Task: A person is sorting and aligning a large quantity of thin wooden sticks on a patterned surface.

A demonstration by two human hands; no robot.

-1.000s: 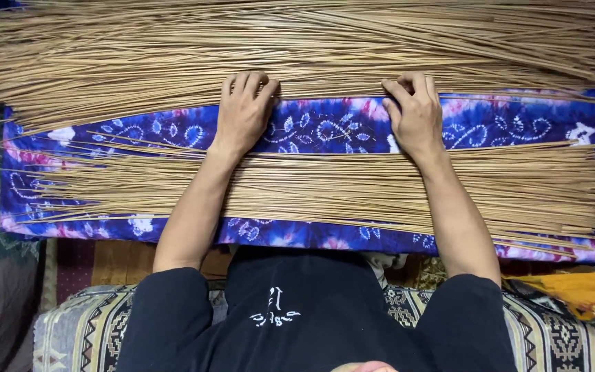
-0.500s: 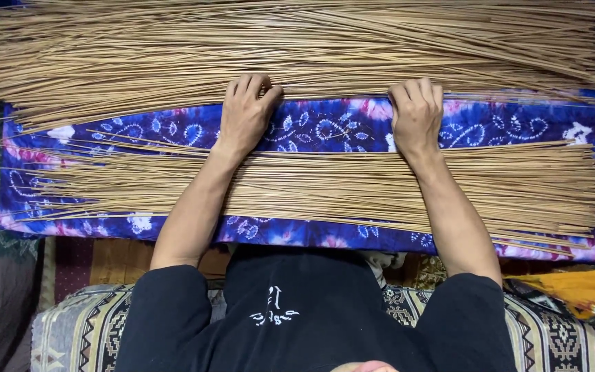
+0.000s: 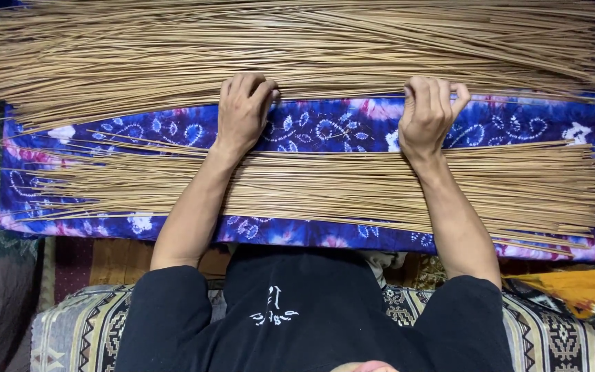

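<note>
Looking down at two stacks of thin tan sticks on a patterned cloth; notes below.

Left hand [image 3: 244, 110]: we have it palm down at the near edge of the far stick pile [image 3: 297, 48], fingers curled over a few sticks; the grasp looks closed on them, though the fingertips are hidden.
Right hand [image 3: 427, 114]: same pose, fingers hooked over the same edge further right, thumb out to the side; closed on a few sticks as far as we can judge.
Far stick pile: wide, loose spread running left to right across the top, overhanging the cloth at both ends.
Near stick pile [image 3: 325, 186]: tidier layer, closer to our body; both forearms cross over it.
Blue floral cloth [image 3: 339, 127]: lies under both piles; a bare strip shows between them, and both hands sit at its far side.
Step in hand: we judge it as taking a small batch off the far pile's edge with both hands.
Next move calls for: an even pull toward us across the bare strip, both hands together so the sticks stay parallel, and landing them flush on the near layer without dragging loose strays along.
Surroundings: woven patterned cushion [image 3: 70, 331] by our lap, orange cloth [image 3: 580, 289] at right.
</note>
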